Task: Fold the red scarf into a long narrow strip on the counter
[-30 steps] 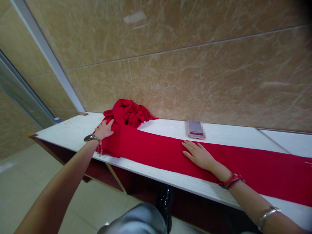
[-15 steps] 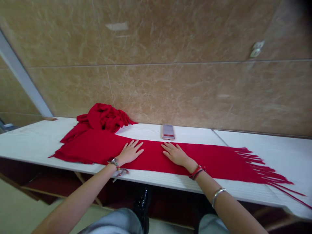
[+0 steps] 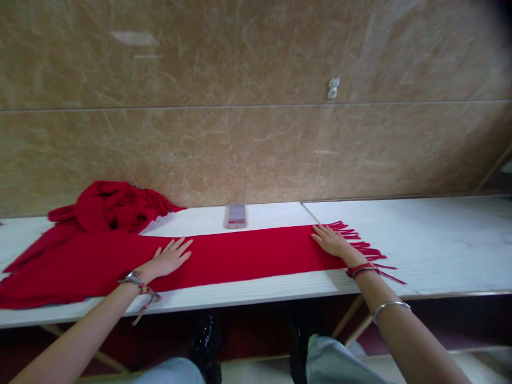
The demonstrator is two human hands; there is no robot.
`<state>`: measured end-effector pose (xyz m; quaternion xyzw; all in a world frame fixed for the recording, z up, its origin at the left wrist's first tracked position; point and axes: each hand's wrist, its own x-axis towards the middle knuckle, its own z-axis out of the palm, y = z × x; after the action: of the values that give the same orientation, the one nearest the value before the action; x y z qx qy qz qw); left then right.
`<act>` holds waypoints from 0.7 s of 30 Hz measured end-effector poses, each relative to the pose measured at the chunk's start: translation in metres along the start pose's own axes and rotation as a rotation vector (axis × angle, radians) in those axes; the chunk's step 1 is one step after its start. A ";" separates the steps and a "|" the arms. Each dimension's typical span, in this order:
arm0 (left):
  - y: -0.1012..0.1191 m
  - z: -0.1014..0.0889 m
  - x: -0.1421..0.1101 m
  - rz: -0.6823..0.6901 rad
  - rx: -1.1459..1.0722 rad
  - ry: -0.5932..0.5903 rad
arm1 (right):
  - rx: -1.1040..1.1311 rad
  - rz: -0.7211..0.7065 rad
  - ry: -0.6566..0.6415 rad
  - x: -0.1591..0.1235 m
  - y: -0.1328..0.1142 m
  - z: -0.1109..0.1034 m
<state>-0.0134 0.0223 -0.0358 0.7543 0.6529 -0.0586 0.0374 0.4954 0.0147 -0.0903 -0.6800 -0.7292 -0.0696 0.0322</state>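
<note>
A red fringed scarf (image 3: 252, 255) lies spread lengthwise along the white tabletop, its tassels at the right end. My left hand (image 3: 170, 258) rests flat on it left of the middle, fingers spread. Near the fringe, my right hand (image 3: 330, 241) presses flat on the scarf with the fingers stretched out. At the left, the rest of the red cloth is gathered in a crumpled heap (image 3: 112, 205) against the wall; whether it is one piece with the flat part I cannot tell.
A phone (image 3: 236, 215) lies behind the scarf near the wall. The white table (image 3: 440, 240) runs along a brown marbled wall (image 3: 240, 144) with a small white fitting (image 3: 333, 88) on it. My shoes (image 3: 206, 341) are below the table's front edge.
My right hand has slid right along the scarf to the fringe end, and my hands are farther apart. The view has turned to the right.
</note>
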 end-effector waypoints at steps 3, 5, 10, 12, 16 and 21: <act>0.032 -0.006 0.010 -0.028 0.015 0.052 | 0.021 0.127 0.027 0.001 0.003 -0.007; 0.066 -0.008 0.015 0.072 -0.011 0.097 | 0.037 0.127 0.080 0.006 -0.018 -0.019; 0.146 -0.002 0.017 0.263 -0.056 0.162 | 0.183 -0.162 0.120 0.017 -0.111 -0.061; 0.157 0.001 0.016 0.277 -0.046 0.192 | 0.243 -0.280 0.100 0.019 -0.145 -0.069; 0.153 0.004 0.017 0.292 -0.055 0.202 | 0.299 -0.353 -0.017 0.021 -0.183 -0.060; 0.150 0.002 0.014 0.180 -0.067 0.138 | 0.258 -0.369 -0.078 0.021 -0.182 -0.044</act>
<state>0.1368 0.0144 -0.0429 0.8103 0.5852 0.0188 0.0228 0.3104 0.0170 -0.0548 -0.5275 -0.8448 0.0458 0.0773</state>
